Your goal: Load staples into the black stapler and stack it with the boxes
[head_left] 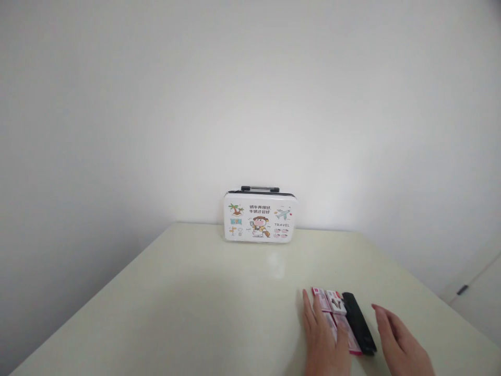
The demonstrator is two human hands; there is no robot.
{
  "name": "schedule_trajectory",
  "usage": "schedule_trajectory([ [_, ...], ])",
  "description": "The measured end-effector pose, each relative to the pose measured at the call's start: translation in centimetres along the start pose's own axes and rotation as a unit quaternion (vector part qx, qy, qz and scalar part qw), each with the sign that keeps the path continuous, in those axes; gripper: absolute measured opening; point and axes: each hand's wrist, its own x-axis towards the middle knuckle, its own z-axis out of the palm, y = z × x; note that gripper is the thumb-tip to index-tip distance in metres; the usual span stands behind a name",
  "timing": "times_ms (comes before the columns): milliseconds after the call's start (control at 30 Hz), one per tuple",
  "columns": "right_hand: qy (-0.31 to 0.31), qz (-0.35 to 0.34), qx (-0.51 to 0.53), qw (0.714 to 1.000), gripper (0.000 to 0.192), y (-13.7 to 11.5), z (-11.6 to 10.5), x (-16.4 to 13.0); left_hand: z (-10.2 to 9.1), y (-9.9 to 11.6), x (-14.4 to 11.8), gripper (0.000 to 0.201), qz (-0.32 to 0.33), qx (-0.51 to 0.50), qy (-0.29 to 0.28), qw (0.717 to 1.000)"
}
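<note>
Low on the right side of the table lie several flat pink-and-white packs [321, 300] and a small white box [336, 302] with a dark picture on it. Along their right side lies a long black object [358, 324], whose kind I cannot make out. My left hand [324, 339] rests over the left and near part of the packs, fingers stretched out and partly hiding them. Just right of the black object, apart from it, my right hand [403, 342] is held with its fingers extended and nothing seen in it.
A white carry case [259, 216] with a black handle and cartoon travel prints stands upright at the back of the pale table [188, 292], near the white wall [250, 104]. The table's right edge slants away beyond my right hand.
</note>
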Motion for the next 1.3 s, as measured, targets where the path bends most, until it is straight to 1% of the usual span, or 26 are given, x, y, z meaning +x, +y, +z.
schedule_trajectory([
  [33, 0.021, -0.001, 0.003, 1.0, 0.062, -1.3, 0.2, -0.9, -1.4, -0.6, -0.4, 0.072, 0.004, 0.007, -0.012, 1.0],
  [67, 0.019, -0.004, 0.014, 1.0, 0.06, -2.7, 0.8, -2.0, -2.9, -1.4, -0.8, 0.07, 0.015, 0.024, -0.017, 0.999],
  [100, -0.005, -0.012, 0.037, 0.999, 0.059, -4.3, 1.6, -3.3, -4.5, -2.4, -1.2, 0.07, 0.035, 0.051, -0.017, 0.998],
  [167, -0.075, -0.05, 0.078, 0.993, 0.055, -7.6, 3.9, -5.9, -7.9, -5.1, -2.1, 0.065, 0.071, 0.123, -0.009, 0.99],
  [200, -0.103, -0.075, 0.109, 0.986, 0.052, -9.0, 5.3, -7.2, -9.6, -6.6, -2.6, 0.062, 0.092, 0.165, 0.002, 0.982],
  [233, -0.146, -0.088, 0.14, 0.975, 0.049, -10.1, 6.7, -8.4, -11.1, -8.2, -3.0, 0.058, 0.116, 0.206, 0.014, 0.972],
  [300, -0.213, -0.082, 0.192, 0.954, 0.049, -11.4, 9.2, -10.2, -13.8, -11.1, -4.0, 0.053, 0.17, 0.284, 0.04, 0.943],
  [333, -0.23, -0.079, 0.212, 0.947, 0.049, -11.5, 10.1, -10.7, -14.8, -12.3, -4.4, 0.052, 0.192, 0.319, 0.055, 0.926],
  [400, -0.227, -0.062, 0.238, 0.942, 0.051, -10.9, 11.0, -10.8, -16.1, -13.9, -5.2, 0.052, 0.221, 0.376, 0.079, 0.896],
  [467, -0.195, -0.036, 0.241, 0.95, 0.056, -9.6, 10.9, -10.2, -16.6, -14.5, -5.8, 0.054, 0.232, 0.415, 0.095, 0.875],
  [567, -0.152, -0.016, 0.2, 0.968, 0.06, -7.7, 10.0, -8.6, -16.6, -14.3, -6.3, 0.056, 0.232, 0.44, 0.109, 0.86],
  [700, -0.123, -0.056, 0.136, 0.982, 0.059, -6.2, 9.3, -7.3, -16.4, -14.1, -6.2, 0.056, 0.232, 0.441, 0.105, 0.861],
  [900, -0.127, -0.118, 0.057, 0.983, 0.055, -5.7, 9.1, -7.3, -16.1, -14.7, -6.0, 0.057, 0.234, 0.443, 0.121, 0.857],
  [1033, -0.146, -0.177, -0.005, 0.973, 0.055, -6.4, 9.7, -8.4, -16.0, -14.5, -6.2, 0.055, 0.23, 0.453, 0.117, 0.853],
  [1167, -0.208, -0.277, -0.111, 0.931, 0.054, -7.7, 11.2, -10.1, -15.9, -14.6, -6.2, 0.053, 0.24, 0.454, 0.124, 0.849],
  [1233, -0.214, -0.296, -0.16, 0.917, 0.056, -8.1, 12.1, -10.8, -15.9, -14.9, -6.0, 0.052, 0.244, 0.451, 0.125, 0.849],
  [1300, -0.191, -0.288, -0.189, 0.919, 0.056, -8.5, 13.1, -11.4, -16.0, -15.3, -5.9, 0.052, 0.248, 0.455, 0.123, 0.847],
])
